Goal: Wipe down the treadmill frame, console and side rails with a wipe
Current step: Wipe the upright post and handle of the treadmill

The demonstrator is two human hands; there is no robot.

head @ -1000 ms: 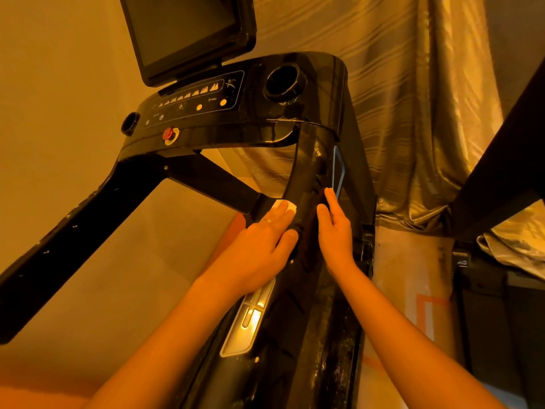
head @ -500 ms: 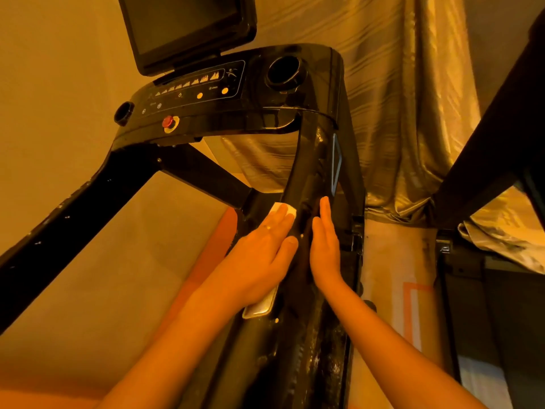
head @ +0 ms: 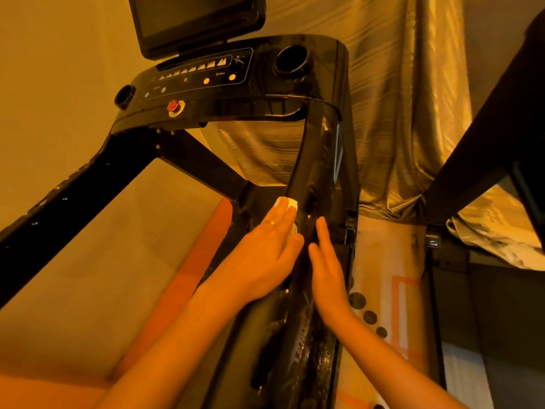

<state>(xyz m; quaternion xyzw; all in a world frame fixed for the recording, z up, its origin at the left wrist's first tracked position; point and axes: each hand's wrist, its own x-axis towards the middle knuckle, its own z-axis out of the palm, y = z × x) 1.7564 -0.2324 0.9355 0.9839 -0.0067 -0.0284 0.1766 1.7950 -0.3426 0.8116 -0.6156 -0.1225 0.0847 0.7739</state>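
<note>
A black treadmill fills the view, with its console (head: 236, 84) and dark screen (head: 197, 19) at the top. The right side rail (head: 318, 160) slopes down toward me. My left hand (head: 265, 255) lies flat on the rail's left face and presses a white wipe (head: 287, 203), which peeks out beyond the fingertips. My right hand (head: 327, 270) rests on the rail's top with its fingers straight and held together. It holds nothing.
The left side rail (head: 73, 196) runs down to the left edge. A shiny draped curtain (head: 398, 98) hangs behind the console. Another dark machine frame (head: 486, 143) stands at the right, with a patterned floor strip (head: 392, 290) between.
Both hands have slid down the right rail toward me, the wipe moving with the left hand. The silver sensor plate under my left hand is now covered.
</note>
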